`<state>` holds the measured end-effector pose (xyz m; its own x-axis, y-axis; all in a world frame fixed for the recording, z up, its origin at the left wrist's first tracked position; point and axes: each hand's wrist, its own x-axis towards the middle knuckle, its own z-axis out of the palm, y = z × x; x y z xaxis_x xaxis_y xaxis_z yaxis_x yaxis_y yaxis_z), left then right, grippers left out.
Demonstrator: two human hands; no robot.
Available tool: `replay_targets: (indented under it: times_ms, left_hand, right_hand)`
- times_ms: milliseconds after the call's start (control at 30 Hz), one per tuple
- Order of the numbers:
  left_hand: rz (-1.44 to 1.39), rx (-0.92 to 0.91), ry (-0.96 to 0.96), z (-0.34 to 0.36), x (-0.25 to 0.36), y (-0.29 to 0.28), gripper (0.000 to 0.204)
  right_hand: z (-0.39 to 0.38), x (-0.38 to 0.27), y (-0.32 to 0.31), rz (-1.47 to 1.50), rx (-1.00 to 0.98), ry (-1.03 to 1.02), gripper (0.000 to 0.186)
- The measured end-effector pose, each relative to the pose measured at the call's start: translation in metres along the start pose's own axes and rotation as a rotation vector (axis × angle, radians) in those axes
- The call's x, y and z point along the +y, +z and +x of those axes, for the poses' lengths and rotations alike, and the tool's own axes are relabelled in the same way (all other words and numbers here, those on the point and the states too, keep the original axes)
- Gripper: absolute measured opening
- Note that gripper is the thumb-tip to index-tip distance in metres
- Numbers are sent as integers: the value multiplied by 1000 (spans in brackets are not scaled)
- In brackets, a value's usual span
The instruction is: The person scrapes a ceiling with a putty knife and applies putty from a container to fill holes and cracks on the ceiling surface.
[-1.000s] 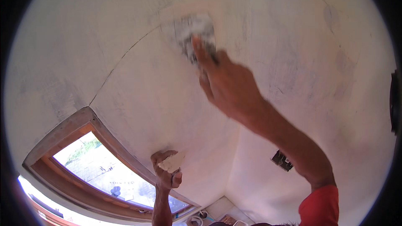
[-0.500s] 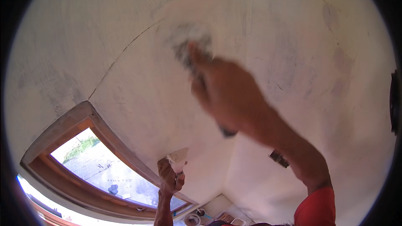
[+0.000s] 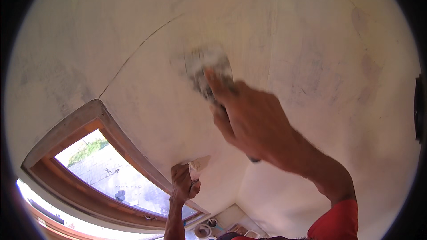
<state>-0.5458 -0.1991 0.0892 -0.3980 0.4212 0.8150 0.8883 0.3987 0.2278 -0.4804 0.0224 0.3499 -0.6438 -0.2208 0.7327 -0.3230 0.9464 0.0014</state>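
My right hand [image 3: 253, 122] grips a putty knife [image 3: 209, 64] by its dark handle, with the index finger stretched along the back of the blade. The wide blade, smeared with white and grey, lies against the pale plastered wall [image 3: 147, 106]. Lower down, my left hand [image 3: 183, 182] is closed round a second, smaller scraper [image 3: 200, 164] with white paste on its blade. That scraper's handle is mostly hidden in my fingers. A long dark crack [image 3: 133, 55] runs from the window frame's top corner up toward the area left of the putty knife.
A brown wooden window [image 3: 73, 169] with a grey surround stands at the lower left. Several containers [image 3: 203, 230] sit on the floor at the bottom. A wall corner [image 3: 271, 40] lies right of the putty knife, and a dark object [image 3: 418, 109] is at the right rim.
My right hand has drawn the putty knife downward and slightly right along the wall. My left hand, still holding its scraper, appears slightly further right. The view has shifted a little.
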Motion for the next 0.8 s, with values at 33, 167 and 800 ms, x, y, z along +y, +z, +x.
replay_targets:
  times_ms: [33, 167, 800]
  left_hand:
    - [-28, -13, 7, 2, 0, -2, 34]
    - [16, -46, 51, -4, -6, -1, 33]
    - [16, -124, 24, -3, 3, -1, 27]
  right_hand:
    - [-10, -3, -8, -16, -182, 29, 60]
    - [5, -3, -15, -28, 65, -75, 59]
    - [57, 2, -26, 304, 94, 183, 43]
